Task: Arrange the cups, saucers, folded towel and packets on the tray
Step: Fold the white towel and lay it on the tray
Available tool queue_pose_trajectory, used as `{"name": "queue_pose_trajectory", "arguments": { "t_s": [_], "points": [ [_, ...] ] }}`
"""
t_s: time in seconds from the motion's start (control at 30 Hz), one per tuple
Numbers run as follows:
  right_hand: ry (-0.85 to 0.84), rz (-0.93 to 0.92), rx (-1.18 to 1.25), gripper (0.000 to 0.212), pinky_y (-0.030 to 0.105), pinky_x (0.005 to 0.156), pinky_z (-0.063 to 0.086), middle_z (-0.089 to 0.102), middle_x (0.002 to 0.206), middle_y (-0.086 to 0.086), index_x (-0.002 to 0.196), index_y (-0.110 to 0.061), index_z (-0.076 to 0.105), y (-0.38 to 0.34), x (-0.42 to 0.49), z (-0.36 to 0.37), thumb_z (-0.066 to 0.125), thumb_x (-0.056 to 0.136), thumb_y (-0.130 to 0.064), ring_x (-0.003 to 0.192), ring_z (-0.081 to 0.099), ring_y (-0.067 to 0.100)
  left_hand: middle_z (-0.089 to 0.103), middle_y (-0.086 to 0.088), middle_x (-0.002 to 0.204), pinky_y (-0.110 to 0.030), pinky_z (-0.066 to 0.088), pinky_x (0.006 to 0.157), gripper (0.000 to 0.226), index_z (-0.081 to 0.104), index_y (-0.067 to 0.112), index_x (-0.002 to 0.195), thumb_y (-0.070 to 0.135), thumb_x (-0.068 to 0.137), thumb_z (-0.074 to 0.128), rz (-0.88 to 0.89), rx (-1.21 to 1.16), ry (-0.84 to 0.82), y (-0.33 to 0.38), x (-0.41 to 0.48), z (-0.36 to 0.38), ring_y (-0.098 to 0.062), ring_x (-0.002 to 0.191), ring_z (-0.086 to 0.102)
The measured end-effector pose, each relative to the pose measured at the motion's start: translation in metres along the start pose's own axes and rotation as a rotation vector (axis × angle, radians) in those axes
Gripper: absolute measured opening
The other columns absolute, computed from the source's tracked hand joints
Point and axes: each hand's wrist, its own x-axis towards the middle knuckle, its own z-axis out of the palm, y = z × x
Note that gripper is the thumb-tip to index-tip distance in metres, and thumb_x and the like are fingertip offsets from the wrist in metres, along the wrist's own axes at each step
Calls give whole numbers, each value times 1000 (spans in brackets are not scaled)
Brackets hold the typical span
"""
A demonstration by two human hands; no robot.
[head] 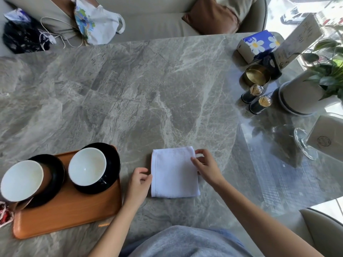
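Done: left cup (pixel 21 180) and right cup (pixel 87 166), each seated on a black saucer (pixel 113 160), both set on the orange tray (pixel 70 217), lower left of frame.
Outstanding: folded towel (pixel 174 175), lay flat on the worktop (pixel 148 89) at lower centre, just right of the tray.
Left hand (pixel 138 184) pinched its left edge; right hand (pixel 206 166) pinched its upper right edge.
Packets: red-and-white wrapper (pixel 4 214), likely one, at far left edge, off the tray.
Judged roughly half complete.

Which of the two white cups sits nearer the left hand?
The cup on the black saucer at the tray's right end, beside the left hand; the other cup sits at the tray's left end, farther away.
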Motion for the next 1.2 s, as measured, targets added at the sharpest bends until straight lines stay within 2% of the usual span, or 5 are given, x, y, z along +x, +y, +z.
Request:
{"name": "queue_pose_trajectory", "arguments": {
  "t_s": [0.37,0.57,0.9,1.1,1.2],
  "points": [
    [-338,69,-293,12,16,51,44,57,60,-2,75,-9,59,22,-39,-22,62,87,-8,49,55,-1,67,-4,76,-21,43,62,12,56,14,83,3,86,58,-33,-12,-206,-14,-27,0,-13,69,59],
    [-215,-4,-371,22,20,54,43,58,56,-5,71,-14,51,27,-45,-18,56,92,-19,45,54,-1,39,5,48,-23,25,48,18,44,12,75,13,91,52,89,209,-144,-23,-34,3,-9,47,30],
    [-130,21,-466,13,30,53,40,57,53,-8,80,-28,48,34,-52,-13,56,89,-32,48,51,7,58,-2,69,-30,42,59,15,48,17,79,11,85,60,126,266,-45,-24,-41,3,-16,62,53],
    [118,-509,-793,38,36,90,48,54,126,0,125,-20,48,24,-66,-9,54,89,-30,115,49,19,54,4,130,-38,39,98,41,51,20,123,20,83,61,611,753,122,-20,-43,7,-17,120,51],
    [-82,-668,-948,55,45,120,12,19,158,6,146,-13,28,20,-64,17,41,96,-31,147,13,25,30,1,152,-48,19,115,57,38,17,140,29,87,55,720,951,10,-9,-32,25,-21,141,26]
  ]
}}
